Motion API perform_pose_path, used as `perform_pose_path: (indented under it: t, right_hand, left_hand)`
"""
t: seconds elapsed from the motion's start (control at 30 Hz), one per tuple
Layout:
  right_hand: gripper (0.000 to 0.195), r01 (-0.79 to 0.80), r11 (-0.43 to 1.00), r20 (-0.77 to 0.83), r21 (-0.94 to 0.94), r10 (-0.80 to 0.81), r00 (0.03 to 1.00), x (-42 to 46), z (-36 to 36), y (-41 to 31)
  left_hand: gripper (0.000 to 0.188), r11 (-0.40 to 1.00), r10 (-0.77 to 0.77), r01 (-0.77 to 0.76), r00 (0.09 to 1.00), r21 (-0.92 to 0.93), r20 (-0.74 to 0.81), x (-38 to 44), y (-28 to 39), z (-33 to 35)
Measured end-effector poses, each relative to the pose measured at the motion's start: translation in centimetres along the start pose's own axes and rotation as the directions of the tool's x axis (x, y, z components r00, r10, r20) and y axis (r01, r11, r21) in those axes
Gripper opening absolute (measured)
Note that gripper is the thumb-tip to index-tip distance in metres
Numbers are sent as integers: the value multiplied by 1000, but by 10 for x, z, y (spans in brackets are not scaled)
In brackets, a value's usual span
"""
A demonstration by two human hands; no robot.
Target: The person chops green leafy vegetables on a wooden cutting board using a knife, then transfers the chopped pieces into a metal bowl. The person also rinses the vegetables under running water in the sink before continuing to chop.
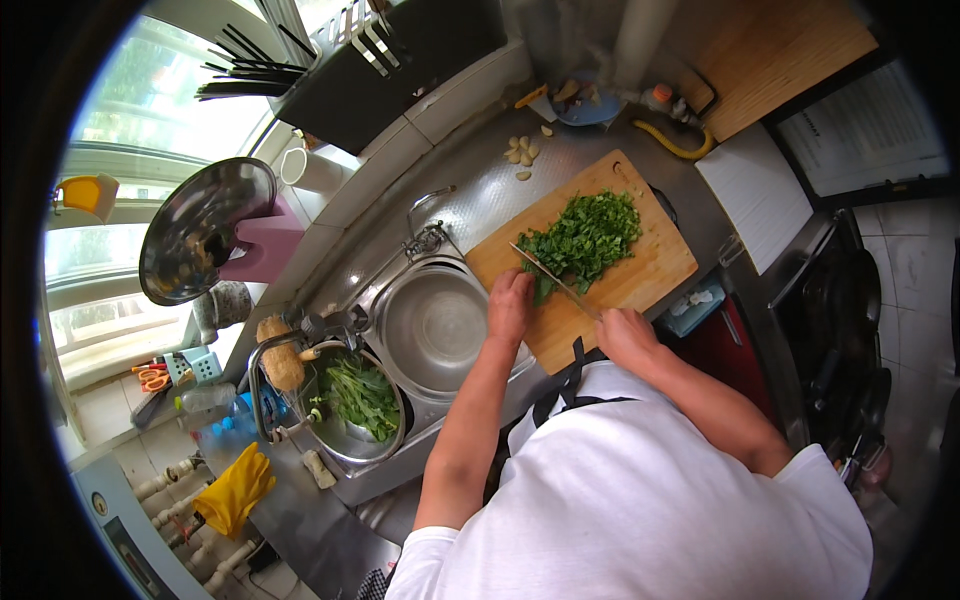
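On a wooden cutting board (664,244) lies a heap of chopped leafy greens (589,236). My right hand (626,337) grips the handle of a kitchen knife (553,277), whose blade slants across the board at the heap's near left edge. Fingers curled, my left hand (512,304) rests on uncut greens (538,289) beside the blade. Peeled garlic cloves (521,151) lie on the steel counter beyond the board. Uncut leafy greens (360,397) sit in a metal basin in the left sink.
An empty round metal basin (435,330) stands in the sink left of the board, with a faucet (424,236) behind it. A blue bowl (589,109) of scraps is at the back. Yellow rubber gloves (236,491) hang at far left. A stove (829,322) is at right.
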State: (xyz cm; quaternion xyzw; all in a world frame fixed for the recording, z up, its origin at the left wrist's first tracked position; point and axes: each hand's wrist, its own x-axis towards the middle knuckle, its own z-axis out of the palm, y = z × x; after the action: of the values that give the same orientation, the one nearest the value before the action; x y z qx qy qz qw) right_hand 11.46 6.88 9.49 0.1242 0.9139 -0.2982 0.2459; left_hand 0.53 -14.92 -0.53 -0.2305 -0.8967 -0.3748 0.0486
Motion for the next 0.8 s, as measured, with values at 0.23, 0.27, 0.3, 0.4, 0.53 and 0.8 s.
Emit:
perform_pose_path:
  t: [0.23, 0.27, 0.3, 0.4, 0.53, 0.8]
  right_hand:
    - [29, -36, 996, -44, 76, 39, 998, 34, 22, 10]
    - [30, -28, 993, -69, 115, 36, 997, 33, 22, 13]
    - [31, -17, 992, -69, 125, 26, 997, 32, 21, 14]
    - [32, 8, 987, -66, 160, 3, 998, 25, 16, 11]
    - [32, 18, 981, -77, 191, -3, 997, 9, 5, 7]
    - [31, 30, 998, -75, 60, -26, 997, -6, -5, 5]
  left_hand:
    - [28, 993, 98, -100, 995, 68, 29, -2, 26, -20]
    - [30, 992, 87, -91, 995, 83, 48, -4, 31, -23]
    - [32, 991, 74, -80, 995, 104, 61, -4, 33, -26]
    - [33, 997, 50, -52, 998, 64, 36, -14, 18, -12]
    - [30, 1000, 28, -28, 997, -11, 67, -13, -2, -7]
    - [19, 984, -106, 110, 994, -142, 34, 2, 6, -7]
